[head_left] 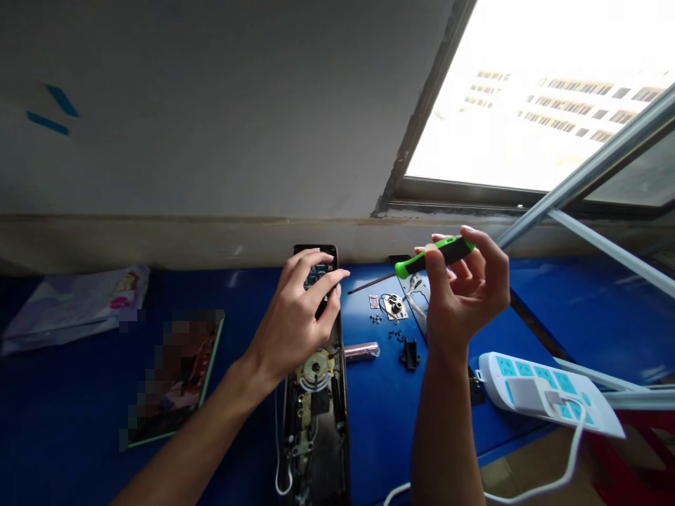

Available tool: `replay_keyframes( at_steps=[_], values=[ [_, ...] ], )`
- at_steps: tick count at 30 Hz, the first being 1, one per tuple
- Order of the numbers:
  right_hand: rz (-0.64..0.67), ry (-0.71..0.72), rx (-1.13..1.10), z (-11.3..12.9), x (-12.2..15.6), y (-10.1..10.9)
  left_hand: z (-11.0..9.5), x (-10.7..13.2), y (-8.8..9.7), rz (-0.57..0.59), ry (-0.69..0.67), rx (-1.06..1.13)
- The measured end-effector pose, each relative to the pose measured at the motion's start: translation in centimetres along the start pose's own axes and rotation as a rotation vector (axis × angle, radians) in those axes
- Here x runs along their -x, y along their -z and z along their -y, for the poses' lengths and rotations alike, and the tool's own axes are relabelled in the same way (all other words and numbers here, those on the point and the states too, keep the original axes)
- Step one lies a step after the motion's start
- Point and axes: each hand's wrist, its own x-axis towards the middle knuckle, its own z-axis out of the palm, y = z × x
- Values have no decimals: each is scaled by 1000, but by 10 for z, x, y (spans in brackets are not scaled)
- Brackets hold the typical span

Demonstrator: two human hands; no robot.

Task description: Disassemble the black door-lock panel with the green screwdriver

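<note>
A long black opened device [316,393] lies lengthwise on the blue table [79,393], its metal parts and a round brass piece exposed. My left hand [300,313] rests on its far end, fingers curled over a small circuit board there. My right hand [467,288] is raised above the table and closed around a screwdriver [429,258] with a green and black handle; its thin shaft points left and down. Below it lie a small circuit board [393,307], several tiny screws [375,318] and a black plastic piece [410,353].
A shiny cylinder [361,351] lies right of the device. A white and blue power strip [548,390] with a plugged white cable sits at the right edge. A book [174,376] and a plastic bag [74,306] lie left. Wall and window frame stand behind.
</note>
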Motion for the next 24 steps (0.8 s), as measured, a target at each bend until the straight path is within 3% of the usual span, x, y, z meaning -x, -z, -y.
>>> replay_keyframes(
  at_steps=[3,5,9,16,24],
  values=[
    [176,77,-101,8,-26,3,-3,0,-2,28,-16,1],
    [411,24,-67,14,-44,5,-3,0,-4,50,-20,-5],
    [674,6,22,19,-70,6,-4,2,-7,86,-39,-11],
    [648,-128,36,-8,-64,5,-5,4,-14,142,-80,16],
    [636,-265,265,-23,-47,21,-8,5,-18,220,-136,68]
  ],
)
